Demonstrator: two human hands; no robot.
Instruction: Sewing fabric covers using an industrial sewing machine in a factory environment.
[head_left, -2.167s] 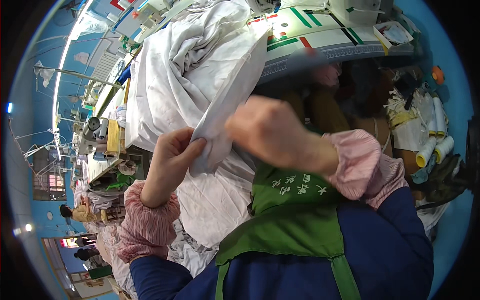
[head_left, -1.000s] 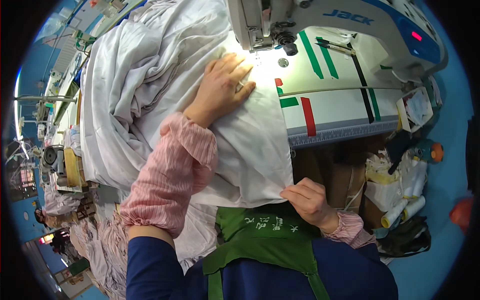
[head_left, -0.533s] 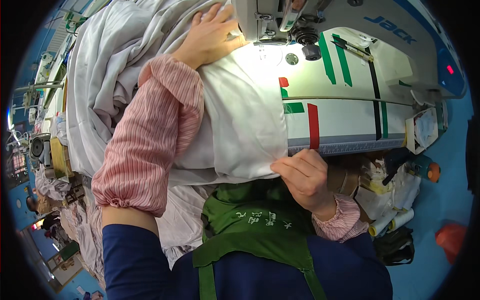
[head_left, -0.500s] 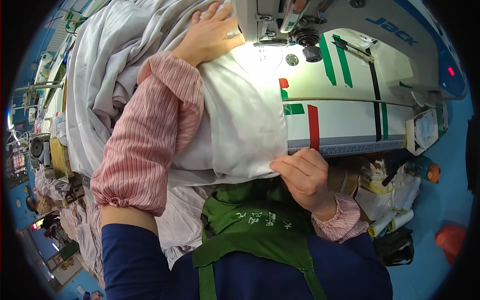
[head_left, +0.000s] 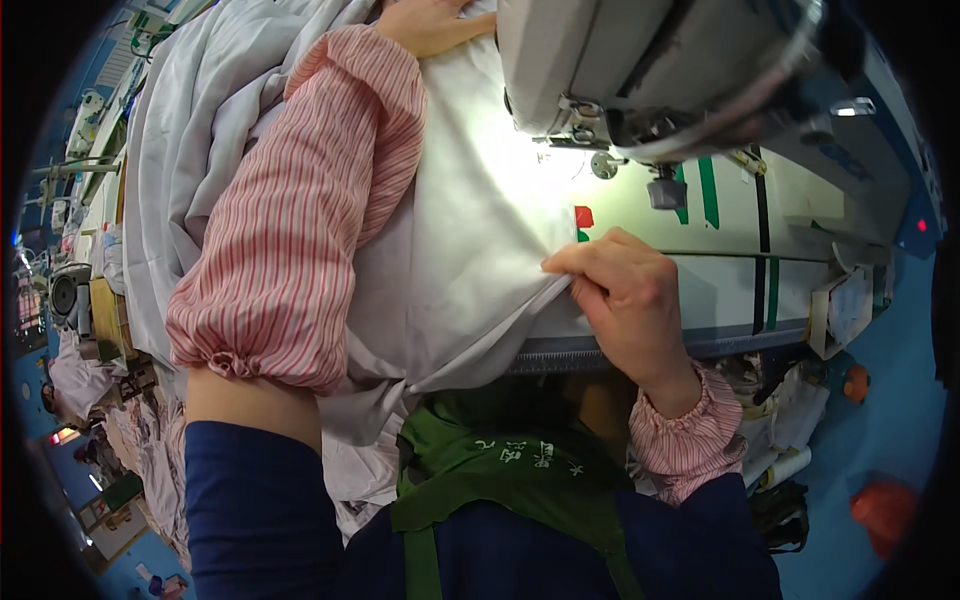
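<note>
A large white cloth (head_left: 470,260) spreads over the table of a sewing machine (head_left: 560,60), gathered in loose folds on the left. At the top edge, my left hand (head_left: 430,25) lies flat on the cloth just left of the machine head; its thumb is stretched out, and the picture's edge cuts off part of the fingers. My right hand (head_left: 635,295) pinches the cloth's right edge between thumb and fingertips, in front of the needle area. From that pinch the fabric pulls into a taut fold running down to the left. The needle itself cannot be made out.
A ruler strip (head_left: 560,360) runs along the table's front edge. Green tape (head_left: 709,195) and black tape (head_left: 762,295) mark the table at right. An open box (head_left: 842,312) sits at its right end. Below right are thread cones (head_left: 785,467) and a red bag (head_left: 885,515).
My right hand has moved up toward the machine, lifting the cloth's corner off the ruler with it. My left hand has slid farther away, and the view has shifted.
</note>
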